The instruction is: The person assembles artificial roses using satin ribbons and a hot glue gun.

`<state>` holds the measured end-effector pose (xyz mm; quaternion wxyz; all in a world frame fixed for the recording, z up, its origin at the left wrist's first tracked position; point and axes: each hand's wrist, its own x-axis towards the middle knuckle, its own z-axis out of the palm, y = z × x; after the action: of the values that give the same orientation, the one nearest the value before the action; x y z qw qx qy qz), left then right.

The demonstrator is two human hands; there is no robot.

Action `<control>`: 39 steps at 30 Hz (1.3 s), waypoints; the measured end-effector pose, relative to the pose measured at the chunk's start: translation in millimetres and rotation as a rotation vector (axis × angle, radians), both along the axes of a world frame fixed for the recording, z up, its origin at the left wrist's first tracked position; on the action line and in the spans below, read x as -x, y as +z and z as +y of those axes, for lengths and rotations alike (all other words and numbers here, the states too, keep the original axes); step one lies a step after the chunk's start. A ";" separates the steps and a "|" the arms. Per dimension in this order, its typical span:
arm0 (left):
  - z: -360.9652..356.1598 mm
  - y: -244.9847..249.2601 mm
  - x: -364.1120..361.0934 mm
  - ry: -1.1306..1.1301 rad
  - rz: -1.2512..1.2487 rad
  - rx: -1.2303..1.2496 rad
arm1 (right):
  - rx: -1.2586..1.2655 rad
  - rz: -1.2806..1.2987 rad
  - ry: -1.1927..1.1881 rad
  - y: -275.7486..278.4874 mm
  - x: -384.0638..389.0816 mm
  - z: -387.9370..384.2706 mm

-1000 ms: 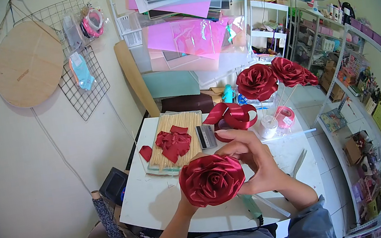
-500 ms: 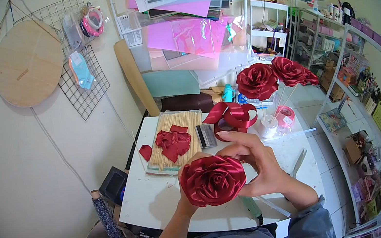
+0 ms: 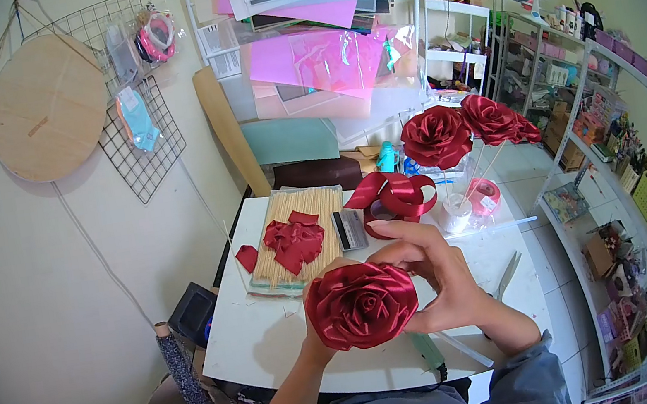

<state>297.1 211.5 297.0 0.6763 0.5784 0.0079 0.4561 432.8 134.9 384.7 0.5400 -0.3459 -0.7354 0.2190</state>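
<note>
A dark red satin ribbon rose (image 3: 361,305) faces up at me above the table's front part. Behind its left side, my left hand (image 3: 316,345) is wrapped under the bloom, and most of its fingers are hidden. My right hand (image 3: 446,284) is at the rose's right edge, thumb and curled fingers against the outer petals, index finger raised. Beyond the rose, loose red fabric petals (image 3: 296,242) lie on a bundle of thin wooden sticks (image 3: 304,201). One single petal (image 3: 247,258) sits to their left.
On the white table (image 3: 230,333) are a red ribbon roll (image 3: 394,196), a grey card-like piece (image 3: 350,230), scissors (image 3: 508,276) and a green glue gun (image 3: 427,349). Finished roses (image 3: 437,137) stand on sticks at the back right. Crowded shelves (image 3: 576,156) line the right side.
</note>
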 end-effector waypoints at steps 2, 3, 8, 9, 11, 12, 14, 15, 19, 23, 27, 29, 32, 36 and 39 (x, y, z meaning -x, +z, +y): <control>-3.8 4.4 1.4 -0.012 -0.005 0.046 | -0.002 0.004 0.001 -0.3 0.1 0.6; -3.7 4.5 1.4 -0.012 -0.005 0.046 | 0.001 0.015 0.011 -0.5 0.0 1.1; -2.9 5.2 1.4 0.015 -0.004 -0.013 | 0.013 0.035 0.028 0.4 -0.1 1.5; -2.8 5.3 1.4 0.021 -0.005 -0.024 | 0.010 0.032 0.031 0.4 -0.4 1.8; -2.3 5.7 1.3 0.033 -0.005 -0.048 | 0.007 0.029 0.035 0.0 -0.7 2.3; -2.0 5.8 1.2 0.039 -0.005 -0.060 | 0.009 0.028 0.033 -0.4 -0.8 2.3; -1.7 6.0 1.0 0.049 -0.005 -0.084 | 0.010 0.027 0.032 -0.6 -0.8 2.1; -1.4 6.1 0.9 0.055 -0.005 -0.095 | 0.010 0.027 0.029 -0.3 -0.5 1.9; -0.6 6.4 0.7 0.076 -0.004 -0.143 | 0.013 0.016 0.019 0.8 -0.7 1.2; -0.3 3.4 0.6 0.053 -0.007 -0.076 | 0.005 0.020 0.020 1.2 -0.2 0.9; 0.0 -5.8 1.0 0.010 -0.011 0.041 | 0.010 0.019 0.022 1.5 -0.4 1.0; -0.9 -16.5 2.0 0.045 0.000 -0.001 | 0.014 0.017 0.022 1.3 -0.5 1.1; 2.2 -33.0 1.8 0.097 0.018 -0.064 | 0.009 0.020 0.024 -0.2 -0.8 1.7; 14.6 -39.3 1.5 0.057 0.059 -0.232 | 0.115 0.089 0.056 1.3 -1.3 2.3; 6.6 -16.6 -5.7 0.062 0.055 0.131 | 0.147 0.175 0.075 0.8 -2.8 5.3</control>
<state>302.8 218.1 280.4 0.6977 0.5445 0.0743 0.4595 435.5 140.1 385.6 0.5666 -0.3365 -0.6799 0.3217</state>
